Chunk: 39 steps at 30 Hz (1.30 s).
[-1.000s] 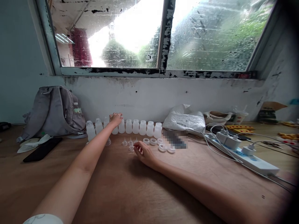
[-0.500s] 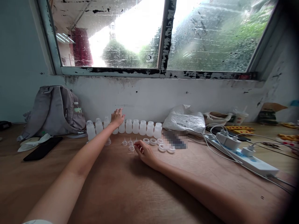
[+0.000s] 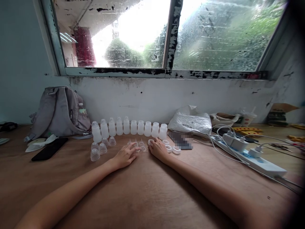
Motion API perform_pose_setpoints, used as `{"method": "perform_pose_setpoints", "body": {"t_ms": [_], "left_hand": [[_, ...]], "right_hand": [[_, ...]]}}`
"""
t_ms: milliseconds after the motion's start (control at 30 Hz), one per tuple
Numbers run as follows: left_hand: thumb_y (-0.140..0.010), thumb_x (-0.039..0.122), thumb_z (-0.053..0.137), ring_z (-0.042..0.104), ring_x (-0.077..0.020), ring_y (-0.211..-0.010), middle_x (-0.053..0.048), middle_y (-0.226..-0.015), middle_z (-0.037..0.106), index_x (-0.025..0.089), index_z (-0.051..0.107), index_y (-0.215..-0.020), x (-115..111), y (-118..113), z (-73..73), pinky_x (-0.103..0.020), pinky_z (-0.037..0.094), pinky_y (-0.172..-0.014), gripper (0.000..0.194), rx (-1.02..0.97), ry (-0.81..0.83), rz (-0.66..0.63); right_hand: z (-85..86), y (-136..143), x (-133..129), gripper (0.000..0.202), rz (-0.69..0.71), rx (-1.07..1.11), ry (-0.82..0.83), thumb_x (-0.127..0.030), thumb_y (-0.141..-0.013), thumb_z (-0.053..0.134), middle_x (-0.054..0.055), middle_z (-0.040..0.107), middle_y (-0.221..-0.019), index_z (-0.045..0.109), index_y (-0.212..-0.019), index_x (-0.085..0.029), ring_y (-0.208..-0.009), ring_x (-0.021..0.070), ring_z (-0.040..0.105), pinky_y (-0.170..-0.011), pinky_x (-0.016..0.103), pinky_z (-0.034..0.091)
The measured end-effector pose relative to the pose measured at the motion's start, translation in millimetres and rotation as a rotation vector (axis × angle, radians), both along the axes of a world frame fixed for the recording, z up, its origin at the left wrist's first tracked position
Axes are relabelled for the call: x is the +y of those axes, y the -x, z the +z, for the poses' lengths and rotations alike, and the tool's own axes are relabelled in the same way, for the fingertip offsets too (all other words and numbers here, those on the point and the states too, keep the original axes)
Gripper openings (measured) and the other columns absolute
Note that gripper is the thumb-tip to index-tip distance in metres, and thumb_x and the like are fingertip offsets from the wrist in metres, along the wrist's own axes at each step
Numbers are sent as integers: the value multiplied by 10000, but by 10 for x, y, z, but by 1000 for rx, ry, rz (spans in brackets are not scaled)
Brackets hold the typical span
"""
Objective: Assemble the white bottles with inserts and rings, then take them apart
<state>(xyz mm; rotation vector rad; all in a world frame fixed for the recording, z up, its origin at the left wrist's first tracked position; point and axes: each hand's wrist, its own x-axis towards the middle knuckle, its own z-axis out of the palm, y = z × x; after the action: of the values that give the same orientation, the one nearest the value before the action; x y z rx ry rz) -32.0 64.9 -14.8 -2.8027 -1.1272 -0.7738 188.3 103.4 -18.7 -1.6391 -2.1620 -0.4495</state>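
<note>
At far left, a grey fabric backpack (image 3: 57, 111) stands against the wall; a small clear bottle (image 3: 82, 109) in its side pocket bears a green-and-white label, print too small to read. Nearer lies a flat black rectangular slab (image 3: 50, 149). To its right, clear domed plastic covers (image 3: 95, 155) sit grouped on the brown wooden table (image 3: 133, 197). Beyond them runs a row of upright frosted-white plastic bottles (image 3: 133, 128), the left five carrying clear tops, the right five without; no marking on them is legible. The left hand (image 3: 125, 156), fingers partly spread, is at the clear teat-shaped pieces (image 3: 142, 147) near mid-row; whether it grips one cannot be told. Just right, the right hand (image 3: 158, 150) has curled fingers touching a white plastic ring (image 3: 150, 142); whether they are closed on it cannot be determined. Further white rings (image 3: 176, 150) lie beside it. At far right are a silver plastic bag (image 3: 190, 122), its faint print unreadable, and a white power strip (image 3: 264, 166) holding plugs.
</note>
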Motion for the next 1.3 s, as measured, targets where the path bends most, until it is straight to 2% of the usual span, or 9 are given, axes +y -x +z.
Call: {"method": "perform_pose_setpoints", "body": {"t_ms": [167,300,500,733,800,867,1000,1133,1300], "left_hand": [[-857,358,347,344,-236,-1191,-66,-1300,382,270,414,-1217,84,15,-39,-423,301,-969,376,89,94,-23],[-847,292,387,417,-202,-1123,-77,-1225,456,235,448,-1194,12,3,9,-370,334,-953,357,-12,11,-67],[-813,257,456,495,-180,-1023,-51,-1059,581,257,580,-1056,-91,9,105,-336,367,-918,273,9,-52,-275],[-798,237,463,522,-164,-1027,-46,-1083,596,222,624,-979,-104,38,107,-278,384,-906,243,-16,5,-358],[-800,238,455,561,-154,-947,-48,-1015,623,197,647,-879,-131,46,109,-247,421,-833,211,-73,-4,-313],[-811,237,429,595,-139,-783,-47,-840,653,172,641,-748,-147,53,101,-229,447,-713,231,-137,-38,-184],[-826,239,382,518,-118,-531,-15,-528,548,158,542,-552,-145,46,75,-227,405,-542,328,-159,-153,64],[-820,242,390,518,-129,-586,-21,-581,559,160,546,-612,-154,16,88,-235,413,-572,272,-107,-177,6],[-806,238,422,545,-154,-829,-55,-871,605,172,593,-856,-172,18,130,-268,437,-766,189,-94,-103,-146]], "right_hand": [[-16,-9,-8,243,72,37,-64,-323,-844,380,103,508,-916,573,-898,-185,-843,208,503,-663,282,383],[21,4,-27,207,249,158,-166,-306,-848,396,96,508,-1022,547,-949,-206,-913,197,503,-765,301,394],[70,54,-108,234,519,389,-295,-259,-831,430,102,521,-1066,437,-1052,-182,-995,198,488,-847,333,393],[111,100,-302,345,773,222,-231,-284,-769,498,103,548,-976,416,-1086,-176,-882,207,528,-757,344,440],[122,122,-334,355,802,149,-182,-299,-758,502,106,559,-953,426,-1078,-167,-852,208,537,-744,338,443],[133,142,-348,366,806,110,-126,-307,-754,497,107,571,-947,426,-1080,-156,-847,207,546,-749,331,441],[155,173,-345,395,786,72,-5,-342,-754,492,105,585,-955,429,-1090,-143,-855,203,557,-749,311,433],[184,190,-347,401,787,35,71,-363,-746,507,93,594,-918,448,-1080,-149,-816,191,563,-730,292,426],[212,189,-360,404,790,70,128,-374,-754,508,81,592,-893,441,-1090,-160,-817,185,560,-733,285,418]]}}
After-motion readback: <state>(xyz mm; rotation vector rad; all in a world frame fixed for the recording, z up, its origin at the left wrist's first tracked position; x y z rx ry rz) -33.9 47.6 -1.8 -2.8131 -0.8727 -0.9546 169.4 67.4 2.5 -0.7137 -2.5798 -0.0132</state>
